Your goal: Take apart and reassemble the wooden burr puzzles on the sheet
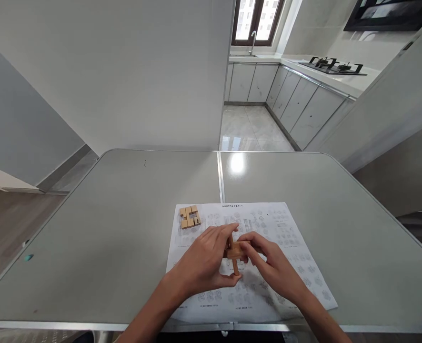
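Both my hands meet over a printed instruction sheet [268,224] near the table's front edge. Between them is a small wooden puzzle assembly [236,251] of crossed bars, one bar pointing down. My left hand [205,261] pinches it from the left, thumb below and fingers on top. My right hand [271,262] grips its right side with curled fingers. A second group of notched wooden pieces [189,216] lies flat on the sheet's far left corner, apart from both hands.
The grey folding table [125,228] has a seam down its middle and metal edging. A small teal mark [28,257] sits near its left edge. Beyond the table stands a white wall, and to the right a kitchen with cabinets, a hob [334,65] and a tap.
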`<state>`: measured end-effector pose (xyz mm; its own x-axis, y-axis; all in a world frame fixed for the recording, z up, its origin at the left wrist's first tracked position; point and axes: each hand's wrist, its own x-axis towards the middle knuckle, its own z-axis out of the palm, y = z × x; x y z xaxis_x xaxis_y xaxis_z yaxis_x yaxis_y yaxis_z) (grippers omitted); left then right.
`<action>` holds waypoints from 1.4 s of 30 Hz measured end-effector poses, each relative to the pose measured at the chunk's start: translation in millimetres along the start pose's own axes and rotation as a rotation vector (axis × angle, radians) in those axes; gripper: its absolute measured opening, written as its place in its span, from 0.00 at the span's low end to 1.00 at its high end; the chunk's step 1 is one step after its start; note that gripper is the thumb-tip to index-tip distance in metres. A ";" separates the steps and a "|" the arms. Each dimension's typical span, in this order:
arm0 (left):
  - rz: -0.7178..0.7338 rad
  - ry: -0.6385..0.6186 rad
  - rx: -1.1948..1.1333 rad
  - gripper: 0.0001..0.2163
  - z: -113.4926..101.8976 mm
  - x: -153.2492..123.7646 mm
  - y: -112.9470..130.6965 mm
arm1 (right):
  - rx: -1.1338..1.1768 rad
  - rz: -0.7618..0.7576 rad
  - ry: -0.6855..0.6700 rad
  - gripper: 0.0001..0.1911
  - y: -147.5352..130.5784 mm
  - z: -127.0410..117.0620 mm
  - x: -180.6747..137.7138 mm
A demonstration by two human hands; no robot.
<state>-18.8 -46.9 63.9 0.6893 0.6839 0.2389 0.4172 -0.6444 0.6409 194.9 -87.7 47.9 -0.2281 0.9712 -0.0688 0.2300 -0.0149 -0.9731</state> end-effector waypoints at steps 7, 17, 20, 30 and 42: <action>-0.037 0.038 -0.112 0.44 0.6 -5.8 -3.2 | 0.209 0.081 0.015 0.22 6.1 6.9 -5.1; 0.059 0.104 -0.086 0.47 -0.9 -13.1 -2.7 | 0.121 -0.019 0.132 0.16 -4.0 16.8 -15.3; 0.081 0.099 -0.093 0.48 0.0 -13.3 -2.0 | 0.108 -0.039 0.128 0.16 -5.9 20.5 -16.7; -0.098 0.021 -0.296 0.54 -3.4 -15.9 -1.9 | -0.011 -0.100 0.160 0.13 -0.5 18.5 -18.2; -0.529 -0.027 -0.636 0.45 -8.5 -11.2 4.3 | -0.286 -0.312 0.196 0.08 7.1 17.9 -16.4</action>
<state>-29.7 -54.4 70.2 0.5132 0.8290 -0.2223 0.2807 0.0826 0.9562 183.4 -108.0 38.2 -0.1507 0.9459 0.2874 0.4369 0.3245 -0.8389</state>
